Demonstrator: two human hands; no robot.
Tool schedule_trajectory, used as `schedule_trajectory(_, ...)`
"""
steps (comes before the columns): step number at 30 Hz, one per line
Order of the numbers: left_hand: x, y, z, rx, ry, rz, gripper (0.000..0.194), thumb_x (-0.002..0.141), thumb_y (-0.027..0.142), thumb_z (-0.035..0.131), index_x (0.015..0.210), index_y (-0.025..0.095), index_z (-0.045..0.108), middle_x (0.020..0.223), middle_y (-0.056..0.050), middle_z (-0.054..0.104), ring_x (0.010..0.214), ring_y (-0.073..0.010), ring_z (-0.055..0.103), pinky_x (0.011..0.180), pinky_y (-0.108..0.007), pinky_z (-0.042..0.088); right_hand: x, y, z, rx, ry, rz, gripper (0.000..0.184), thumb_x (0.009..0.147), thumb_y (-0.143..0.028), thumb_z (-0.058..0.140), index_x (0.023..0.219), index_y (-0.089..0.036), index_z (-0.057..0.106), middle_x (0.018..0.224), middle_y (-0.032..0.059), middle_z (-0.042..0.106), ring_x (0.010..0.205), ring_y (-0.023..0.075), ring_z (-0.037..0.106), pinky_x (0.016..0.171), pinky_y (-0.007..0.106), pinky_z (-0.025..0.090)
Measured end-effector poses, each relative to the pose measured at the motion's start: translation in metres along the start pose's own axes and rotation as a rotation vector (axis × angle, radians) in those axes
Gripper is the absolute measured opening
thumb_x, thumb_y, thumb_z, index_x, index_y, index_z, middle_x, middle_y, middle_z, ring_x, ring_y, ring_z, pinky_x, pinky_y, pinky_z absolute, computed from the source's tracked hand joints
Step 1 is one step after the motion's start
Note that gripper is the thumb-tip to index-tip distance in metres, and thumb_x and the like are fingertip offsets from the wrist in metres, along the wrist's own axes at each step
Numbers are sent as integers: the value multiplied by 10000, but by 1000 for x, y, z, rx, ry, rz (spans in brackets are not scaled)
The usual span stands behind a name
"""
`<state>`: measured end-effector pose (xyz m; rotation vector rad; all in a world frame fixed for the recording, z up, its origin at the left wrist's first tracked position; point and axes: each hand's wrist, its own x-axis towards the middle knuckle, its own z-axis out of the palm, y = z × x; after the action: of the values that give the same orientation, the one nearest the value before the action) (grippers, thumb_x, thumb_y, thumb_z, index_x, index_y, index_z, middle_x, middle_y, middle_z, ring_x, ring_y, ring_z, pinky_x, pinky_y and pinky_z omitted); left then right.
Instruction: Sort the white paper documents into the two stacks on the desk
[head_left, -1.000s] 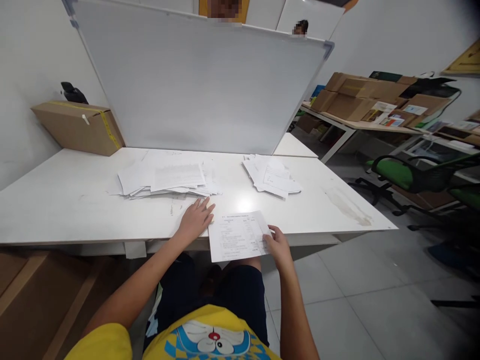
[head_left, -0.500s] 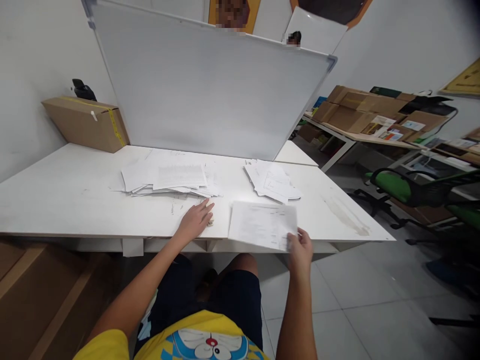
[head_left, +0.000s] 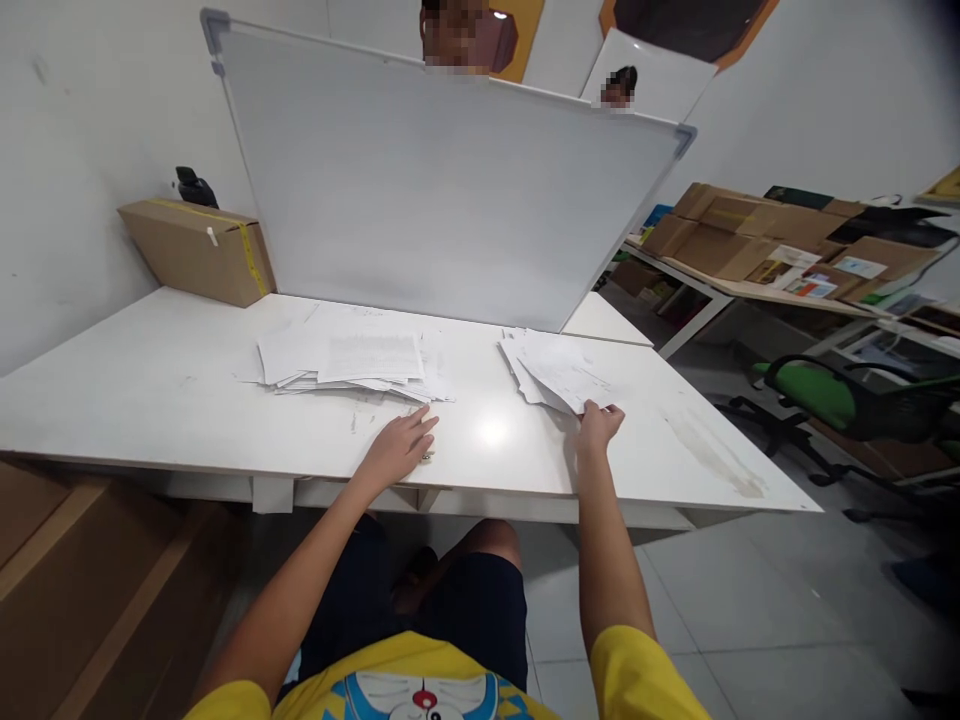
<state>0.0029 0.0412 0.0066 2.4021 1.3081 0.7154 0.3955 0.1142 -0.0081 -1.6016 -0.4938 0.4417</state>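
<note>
The right arm [head_left: 613, 555] is stretched forward over the near edge of the white surface [head_left: 480, 445], and the right hand [head_left: 598, 424] is held beyond that edge, well apart from the left one. Between its thumb and fingers, closed to a narrow pinch, the near corner of a printed sheet [head_left: 566, 362] is gripped. The sheet is spread over the right-hand pile of papers [head_left: 523, 376], whose left edges are left showing beneath it; whether its full weight is borne by the pile cannot be told. The left arm [head_left: 300, 585] is reached forward at a slant, and the left hand [head_left: 399, 448] is laid palm down near the edge, its fingers loosely spread and no paper grasped. Beside its fingers a small item [head_left: 427, 457] can be made out, too small to be identified. Just beyond the fingertips, a wider, untidy pile of papers [head_left: 341, 362] is spread, with a densely printed page on top. Behind both piles the way is blocked by a large whiteboard [head_left: 435, 190], stood along the back; above its top rim, the heads of two people [head_left: 454, 35] are partly seen, blurred. At the far left a taped cardboard box [head_left: 199, 250] is set against the whiteboard's edge. To the right, stacked boxes [head_left: 720, 235] are carried by another table [head_left: 750, 284], and a green-seated chair [head_left: 810, 392] is placed near it.
</note>
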Motion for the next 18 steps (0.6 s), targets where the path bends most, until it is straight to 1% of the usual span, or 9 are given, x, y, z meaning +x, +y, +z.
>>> schedule_trajectory(3, 0, 1, -2, -41, -9, -14, 524, 1034, 489, 276, 1432, 261, 529, 1586, -23, 384, 1416, -243, 450, 1171, -413, 389, 4, -1, 10, -71, -29, -30, 715, 732, -315, 516, 1369, -127, 253, 1042, 88, 558, 902, 215, 619, 900, 402, 501)
schedule_trajectory(5, -1, 2, -4, -59, -11, -23, 523, 1032, 491, 281, 1424, 262, 540, 1584, -20, 387, 1401, -246, 467, 1159, -414, 406, 2, 2, 13, -156, -38, -118, 804, 745, -341, 540, 1439, -117, 202, 1189, 161, 537, 1071, 273, 601, 988, 442, 454)
schedule_trajectory(7, -1, 3, -5, -67, -5, -27, 520, 1031, 488, 284, 1416, 262, 550, 1579, -18, 395, 1392, -251, 477, 1154, -422, 416, -1, 5, 12, -298, -7, -237, 824, 756, -389, 560, 1466, -127, 235, 1384, 228, 439, 1296, 350, 464, 1096, 508, 349)
schedule_trajectory(9, -1, 4, -6, -69, -2, -34, 521, 1030, 490, 285, 1413, 261, 555, 1576, -15, 400, 1394, -256, 474, 1154, -423, 419, -3, 9, 10, -447, 45, -284, 793, 775, -455, 557, 1461, -143, 309, 1533, 244, 288, 1427, 407, 272, 1154, 582, 214)
schedule_trajectory(10, -1, 5, -7, -66, -7, -38, 523, 1030, 492, 283, 1415, 263, 552, 1578, -12, 398, 1400, -255, 468, 1157, -419, 416, -3, 11, 8, -493, 69, -254, 780, 787, -489, 544, 1459, -153, 332, 1577, 238, 216, 1456, 420, 198, 1161, 606, 164)
schedule_trajectory(12, -1, 4, -7, -57, -21, -43, 526, 1031, 495, 277, 1423, 267, 543, 1583, -7, 390, 1413, -250, 453, 1170, -409, 401, -2, 14, 5, -515, 86, -149, 789, 814, -540, 502, 1471, -141, 323, 1611, 244, 110, 1482, 426, 108, 1166, 621, 106)
schedule_trajectory(13, 0, 4, -6, -50, -25, -43, 526, 1032, 495, 272, 1425, 271, 539, 1585, -4, 388, 1418, -247, 446, 1178, -404, 391, -1, 15, 3, -502, 76, -105, 802, 826, -548, 481, 1479, -120, 304, 1609, 260, 97, 1488, 422, 93, 1171, 613, 94)
schedule_trajectory(15, 1, 2, -5, -38, -24, -39, 524, 1034, 491, 264, 1428, 275, 534, 1587, -2, 384, 1427, -241, 435, 1189, -403, 372, 1, 17, 1, -460, 36, -67, 813, 839, -533, 458, 1490, -85, 267, 1590, 282, 143, 1490, 402, 127, 1186, 576, 100)
schedule_trajectory(18, 2, -1, -3, -29, -19, -30, 521, 1038, 481, 259, 1426, 264, 531, 1593, -10, 374, 1430, -236, 428, 1193, -412, 360, 3, 18, 2, -418, -55, -106, 785, 838, -497, 458, 1490, -105, 266, 1575, 247, 235, 1475, 349, 236, 1193, 497, 189)
